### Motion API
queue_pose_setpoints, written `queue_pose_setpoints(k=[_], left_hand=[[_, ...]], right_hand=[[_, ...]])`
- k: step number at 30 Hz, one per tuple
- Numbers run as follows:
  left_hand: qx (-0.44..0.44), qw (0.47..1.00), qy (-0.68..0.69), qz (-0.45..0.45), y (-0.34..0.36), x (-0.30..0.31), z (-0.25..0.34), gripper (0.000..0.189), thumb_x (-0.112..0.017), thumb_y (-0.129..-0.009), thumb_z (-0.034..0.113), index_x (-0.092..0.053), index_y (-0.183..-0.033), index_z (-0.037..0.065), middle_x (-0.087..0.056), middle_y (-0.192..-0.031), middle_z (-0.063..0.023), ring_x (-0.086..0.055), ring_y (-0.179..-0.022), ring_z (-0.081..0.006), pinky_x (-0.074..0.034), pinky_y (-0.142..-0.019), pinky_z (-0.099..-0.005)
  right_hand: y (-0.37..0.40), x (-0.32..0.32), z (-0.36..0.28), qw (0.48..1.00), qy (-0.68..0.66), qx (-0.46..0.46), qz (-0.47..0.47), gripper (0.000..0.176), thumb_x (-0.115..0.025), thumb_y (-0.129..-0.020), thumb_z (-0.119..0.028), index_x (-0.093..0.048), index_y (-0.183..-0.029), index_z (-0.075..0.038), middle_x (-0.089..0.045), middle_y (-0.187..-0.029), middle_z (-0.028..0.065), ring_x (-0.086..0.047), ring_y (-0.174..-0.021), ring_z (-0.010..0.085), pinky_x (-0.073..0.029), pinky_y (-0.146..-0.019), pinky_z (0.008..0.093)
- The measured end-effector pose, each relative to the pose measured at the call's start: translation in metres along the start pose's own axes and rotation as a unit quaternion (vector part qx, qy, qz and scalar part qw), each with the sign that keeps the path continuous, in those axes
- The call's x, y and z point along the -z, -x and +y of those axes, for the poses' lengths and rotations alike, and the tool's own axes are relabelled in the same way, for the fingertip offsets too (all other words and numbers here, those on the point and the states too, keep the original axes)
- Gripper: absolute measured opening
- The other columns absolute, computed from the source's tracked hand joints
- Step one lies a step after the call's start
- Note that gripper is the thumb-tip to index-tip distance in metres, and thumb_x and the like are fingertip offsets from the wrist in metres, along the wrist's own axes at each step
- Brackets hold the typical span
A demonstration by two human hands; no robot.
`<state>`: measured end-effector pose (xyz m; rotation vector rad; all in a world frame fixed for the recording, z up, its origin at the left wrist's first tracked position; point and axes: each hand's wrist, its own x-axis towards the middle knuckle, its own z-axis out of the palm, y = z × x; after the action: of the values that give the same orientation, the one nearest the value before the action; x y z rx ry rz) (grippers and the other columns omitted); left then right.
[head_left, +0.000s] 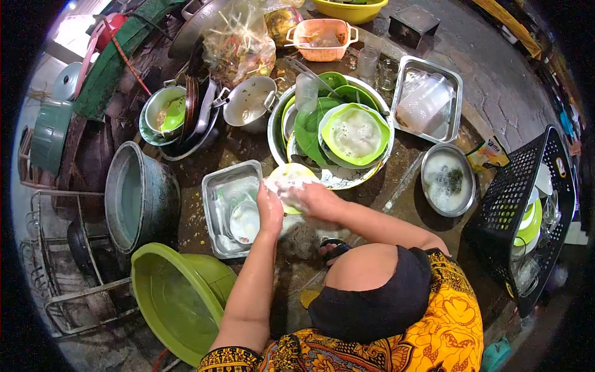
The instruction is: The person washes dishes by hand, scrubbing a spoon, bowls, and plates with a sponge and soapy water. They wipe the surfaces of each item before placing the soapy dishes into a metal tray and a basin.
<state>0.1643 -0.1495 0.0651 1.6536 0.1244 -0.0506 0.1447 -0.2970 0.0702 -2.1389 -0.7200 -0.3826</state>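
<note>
A small yellow-green dish (291, 172) covered in suds is between my hands. My left hand (271, 208) grips its left edge. My right hand (315, 199) is closed and pressed against the dish's right side; whatever lies under the fingers is blurred by foam. Just left of and below the dish, a rectangular metal tray (218, 186) holds soapy water and a small white bowl (245, 222). Behind the hands, a large basin (276, 133) holds stacked plates, a big green leaf (313, 129) and a green-rimmed bowl (356, 133) of cloudy water.
A green tub (180, 297) and a metal pot (127, 192) of water stand left. On the right are a foamy metal bowl (449, 180) and a black crate (514, 186) with dishes. Pans, an orange basin (321, 53) and a metal tray (455, 105) lie farther back.
</note>
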Motion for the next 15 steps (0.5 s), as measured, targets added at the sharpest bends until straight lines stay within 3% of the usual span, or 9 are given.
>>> queue_pose_setpoints(k=[2, 3, 6, 7, 10, 12, 13, 14, 15], left_hand=[[0.067, 0.997, -0.025, 0.000, 0.012, -0.005, 0.016, 0.027, -0.030, -0.084, 0.000, -0.048, -0.103, -0.003, -0.057, -0.089, -0.0138, -0.054, -0.082, -0.0190, -0.043, -0.074, -0.0290], [0.001, 0.996, -0.092, -0.016, 0.007, -0.001, -0.003, 0.028, -0.030, -0.083, -0.001, -0.048, -0.105, -0.003, -0.056, -0.090, -0.0146, -0.054, -0.081, -0.0202, -0.044, -0.074, -0.0297], [-0.125, 0.975, -0.184, -0.008, 0.011, -0.011, -0.011, 0.028, -0.030, -0.083, -0.001, -0.047, -0.106, -0.003, -0.056, -0.092, -0.0149, -0.054, -0.085, -0.0205, -0.043, -0.077, -0.0298], [-0.027, 0.990, -0.139, -0.011, 0.013, -0.010, -0.001, 0.026, -0.034, -0.089, 0.007, -0.043, -0.110, -0.004, -0.053, -0.101, -0.0107, -0.050, -0.091, -0.0160, -0.041, -0.081, -0.0261], [0.049, 0.991, 0.123, -0.007, 0.006, 0.000, 0.014, 0.028, -0.033, -0.089, 0.007, -0.041, -0.114, -0.005, -0.052, -0.105, -0.0125, -0.049, -0.098, -0.0184, -0.039, -0.086, -0.0266], [0.047, 0.986, 0.157, -0.013, 0.003, 0.015, -0.002, 0.030, -0.035, -0.089, 0.006, -0.039, -0.117, -0.006, -0.051, -0.109, -0.0138, -0.047, -0.103, -0.0194, -0.037, -0.089, -0.0275], [0.018, 0.999, 0.012, -0.036, 0.008, 0.018, 0.003, 0.031, -0.036, -0.089, 0.005, -0.038, -0.118, -0.006, -0.050, -0.110, -0.0136, -0.047, -0.104, -0.0194, -0.037, -0.089, -0.0277], [-0.011, 0.989, -0.132, -0.060, 0.013, 0.019, 0.009, 0.032, -0.037, -0.088, 0.003, -0.037, -0.118, -0.007, -0.049, -0.112, -0.0134, -0.047, -0.104, -0.0194, -0.037, -0.090, -0.0279], [-0.017, 0.987, -0.117, -0.113, 0.018, 0.015, 0.022, 0.035, -0.038, -0.086, -0.001, -0.036, -0.120, -0.008, -0.048, -0.115, -0.0143, -0.046, -0.106, -0.0194, -0.034, -0.093, -0.0281]], right_hand=[[-0.006, 0.018, 0.003, 0.972, 0.092, -0.142, -0.161, 0.033, -0.052, -0.076, -0.015, -0.049, -0.108, -0.006, -0.057, -0.082, 0.0167, -0.056, -0.074, 0.0337, -0.045, -0.069, 0.0445], [-0.006, 0.007, 0.011, 0.986, 0.104, -0.111, -0.062, 0.030, -0.052, -0.075, -0.014, -0.049, -0.104, -0.005, -0.056, -0.077, 0.0160, -0.056, -0.070, 0.0333, -0.045, -0.066, 0.0459], [-0.005, -0.030, 0.015, 0.984, 0.092, -0.150, -0.020, 0.029, -0.051, -0.074, -0.011, -0.049, -0.102, -0.005, -0.056, -0.079, 0.0178, -0.056, -0.072, 0.0342, -0.045, -0.066, 0.0456], [-0.007, -0.017, -0.009, 0.982, 0.069, -0.167, -0.061, 0.030, -0.051, -0.073, -0.010, -0.048, -0.102, -0.004, -0.055, -0.081, 0.0195, -0.056, -0.075, 0.0348, -0.045, -0.067, 0.0447], [0.006, -0.012, -0.018, 0.994, 0.040, -0.066, -0.083, 0.032, -0.050, -0.074, -0.011, -0.049, -0.105, -0.005, -0.056, -0.085, 0.0193, -0.056, -0.079, 0.0339, -0.046, -0.067, 0.0431], [0.003, 0.008, -0.012, 0.974, 0.068, -0.123, -0.178, 0.031, -0.052, -0.077, -0.016, -0.050, -0.107, -0.009, -0.056, -0.090, 0.0196, -0.056, -0.083, 0.0339, -0.045, -0.072, 0.0430], [-0.014, 0.030, -0.026, 0.953, 0.054, -0.246, -0.168, 0.031, -0.055, -0.077, -0.022, -0.052, -0.106, -0.012, -0.056, -0.092, 0.0187, -0.057, -0.082, 0.0317, -0.045, -0.071, 0.0427], [-0.012, 0.024, -0.007, 0.980, 0.171, -0.020, 0.104, 0.034, -0.060, -0.076, -0.025, -0.053, -0.105, -0.009, -0.059, -0.085, 0.0156, -0.059, -0.073, 0.0304, -0.047, -0.065, 0.0393], [-0.012, 0.017, 0.010, 0.986, 0.105, -0.075, 0.110, 0.035, -0.061, -0.075, -0.023, -0.054, -0.105, -0.007, -0.060, -0.084, 0.0149, -0.059, -0.072, 0.0290, -0.048, -0.065, 0.0368]])
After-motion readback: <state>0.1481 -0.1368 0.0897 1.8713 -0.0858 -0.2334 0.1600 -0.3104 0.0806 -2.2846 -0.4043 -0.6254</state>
